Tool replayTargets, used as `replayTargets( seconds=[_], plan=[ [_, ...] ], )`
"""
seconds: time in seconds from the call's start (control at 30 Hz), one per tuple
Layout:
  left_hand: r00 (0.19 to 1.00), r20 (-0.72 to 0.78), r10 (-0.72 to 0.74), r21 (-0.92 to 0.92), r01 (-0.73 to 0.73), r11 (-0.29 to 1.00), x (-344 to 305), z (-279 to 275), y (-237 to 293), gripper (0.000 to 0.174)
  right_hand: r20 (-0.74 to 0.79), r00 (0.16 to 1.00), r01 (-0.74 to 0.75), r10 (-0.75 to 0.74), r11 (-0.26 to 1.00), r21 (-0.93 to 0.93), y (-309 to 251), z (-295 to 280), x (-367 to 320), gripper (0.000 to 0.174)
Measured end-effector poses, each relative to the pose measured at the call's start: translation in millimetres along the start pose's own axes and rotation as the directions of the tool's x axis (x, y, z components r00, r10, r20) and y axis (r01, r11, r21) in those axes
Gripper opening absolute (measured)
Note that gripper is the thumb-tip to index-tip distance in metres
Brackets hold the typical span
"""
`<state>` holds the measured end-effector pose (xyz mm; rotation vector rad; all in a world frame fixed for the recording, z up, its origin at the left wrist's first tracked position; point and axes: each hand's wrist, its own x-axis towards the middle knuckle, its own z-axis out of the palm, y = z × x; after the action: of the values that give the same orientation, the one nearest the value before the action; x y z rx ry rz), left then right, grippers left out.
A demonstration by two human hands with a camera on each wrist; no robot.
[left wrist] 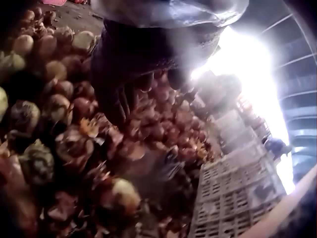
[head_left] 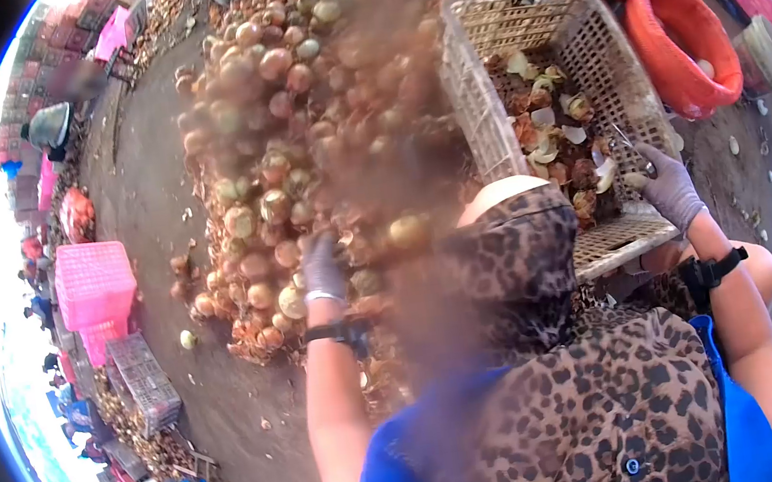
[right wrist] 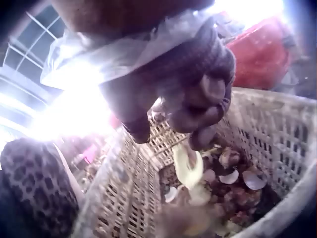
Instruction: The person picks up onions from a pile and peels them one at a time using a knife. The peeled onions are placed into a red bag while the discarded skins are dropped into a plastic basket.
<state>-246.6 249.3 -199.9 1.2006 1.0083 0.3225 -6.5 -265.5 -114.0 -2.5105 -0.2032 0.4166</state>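
A big pile of onions (head_left: 295,127) lies on the ground in front of me. My gloved left hand (head_left: 322,266) reaches into the pile's near edge, its fingers (left wrist: 121,96) spread and pointing down onto the onions (left wrist: 148,129), gripping none that I can see. My gloved right hand (head_left: 664,188) hovers over the near corner of a white plastic basket (head_left: 475,105), fingers (right wrist: 205,106) curled around a thin metal tool (head_left: 626,142). A pale onion peel (right wrist: 188,168) hangs or falls just under that hand, above the peels and trimmings (head_left: 552,139) inside the basket.
Two orange mesh sacks (head_left: 680,41) sit beyond the basket at right. A pink crate (head_left: 95,286) and a grey crate (head_left: 145,381) stand at left on the bare ground. Loose peels litter the ground to the right (head_left: 759,137). More crates (left wrist: 237,183) show behind the pile.
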Motion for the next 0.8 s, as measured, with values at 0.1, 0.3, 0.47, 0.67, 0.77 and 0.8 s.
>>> replayTargets(
  seconds=[0.1,0.3,0.47,0.67,0.77,0.8],
  plan=[
    [0.997,0.072,0.032,0.683,-0.073,0.727,53,5,-105,0.034,0.143,0.979,-0.156,0.144,0.985,0.075,-19,11,-2,0.047],
    [0.973,0.162,-0.162,0.858,-0.058,0.511,75,75,-159,0.033,0.198,0.947,-0.269,0.255,0.962,0.049,-63,-6,-6,0.039],
    [0.866,0.337,-0.370,-0.070,0.415,0.907,57,93,-93,0.036,0.231,0.950,-0.250,0.212,0.957,0.150,-90,-27,-8,0.037],
    [0.623,0.727,-0.288,-0.305,0.669,0.678,1,146,71,0.044,0.398,0.916,-0.217,0.057,0.902,0.372,-150,-45,-9,0.035],
    [0.763,0.582,-0.280,0.013,0.336,0.942,-47,197,164,0.039,0.433,0.890,-0.166,-0.141,0.785,0.597,-173,-44,-8,0.049],
    [0.766,0.614,-0.192,0.043,0.210,0.977,-43,215,164,0.038,0.372,0.906,-0.120,-0.203,0.719,0.685,-172,-40,-5,0.050]
  ],
)
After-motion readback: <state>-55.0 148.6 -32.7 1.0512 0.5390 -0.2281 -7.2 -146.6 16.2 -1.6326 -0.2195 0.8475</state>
